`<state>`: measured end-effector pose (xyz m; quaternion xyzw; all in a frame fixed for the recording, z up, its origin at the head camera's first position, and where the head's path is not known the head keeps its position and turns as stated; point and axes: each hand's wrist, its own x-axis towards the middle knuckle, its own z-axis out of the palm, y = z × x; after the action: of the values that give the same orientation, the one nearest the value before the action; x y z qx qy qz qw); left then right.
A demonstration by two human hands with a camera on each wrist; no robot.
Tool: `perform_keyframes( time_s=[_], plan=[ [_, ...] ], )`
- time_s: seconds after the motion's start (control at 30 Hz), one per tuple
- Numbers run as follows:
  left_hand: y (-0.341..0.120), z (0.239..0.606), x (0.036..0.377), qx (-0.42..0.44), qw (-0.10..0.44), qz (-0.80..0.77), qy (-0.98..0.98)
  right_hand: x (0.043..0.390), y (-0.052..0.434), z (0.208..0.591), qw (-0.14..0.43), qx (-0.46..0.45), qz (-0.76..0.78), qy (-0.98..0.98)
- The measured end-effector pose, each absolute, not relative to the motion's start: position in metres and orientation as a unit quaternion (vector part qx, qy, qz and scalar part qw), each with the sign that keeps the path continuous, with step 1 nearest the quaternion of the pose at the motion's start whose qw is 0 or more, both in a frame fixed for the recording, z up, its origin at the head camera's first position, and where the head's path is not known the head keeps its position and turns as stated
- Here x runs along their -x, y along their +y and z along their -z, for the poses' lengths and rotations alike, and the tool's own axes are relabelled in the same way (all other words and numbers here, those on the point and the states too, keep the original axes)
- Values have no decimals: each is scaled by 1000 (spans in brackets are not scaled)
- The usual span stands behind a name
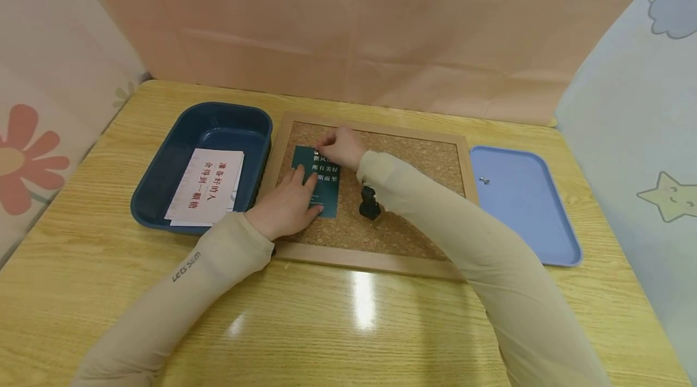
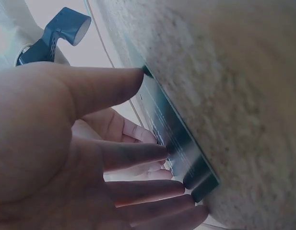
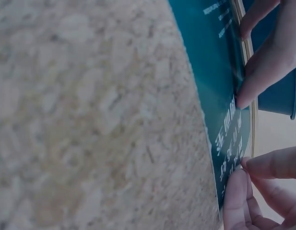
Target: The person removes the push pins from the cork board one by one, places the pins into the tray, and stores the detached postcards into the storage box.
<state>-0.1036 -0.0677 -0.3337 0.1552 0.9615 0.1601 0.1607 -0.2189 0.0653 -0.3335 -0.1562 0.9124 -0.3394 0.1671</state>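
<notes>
The teal card (image 1: 321, 184) lies flat near the left edge of the cork board (image 1: 419, 157). The left hand (image 1: 283, 208) presses it with straight, released fingers. The right hand (image 1: 340, 145) has its grip pinched at the card's far edge, apparently on a pin. Risk: if left-hand pressure eases, the card may shift and be fixed crooked.

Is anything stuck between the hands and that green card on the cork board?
Nothing visible. The left hand presses straight fingers flat on the dark green printed card, and the right hand pinches at its top edge on the wooden-framed cork board.
</notes>
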Motion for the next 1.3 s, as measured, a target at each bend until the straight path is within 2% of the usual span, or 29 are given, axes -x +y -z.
perform_keyframes(
  time_s=[0.57, 0.93, 1.3],
  plan=[
    [-61, 331, 107, -168, 179, -137, 960, 222, 63, 329, 170, 195, 266, 929],
    [-51, 327, 112, -157, 200, -117, 960, 226, 67, 330, 252, 135, 346, 894],
    [-50, 327, 111, -155, 198, -115, 961, 225, 68, 329, 248, 129, 340, 898]
  ],
)
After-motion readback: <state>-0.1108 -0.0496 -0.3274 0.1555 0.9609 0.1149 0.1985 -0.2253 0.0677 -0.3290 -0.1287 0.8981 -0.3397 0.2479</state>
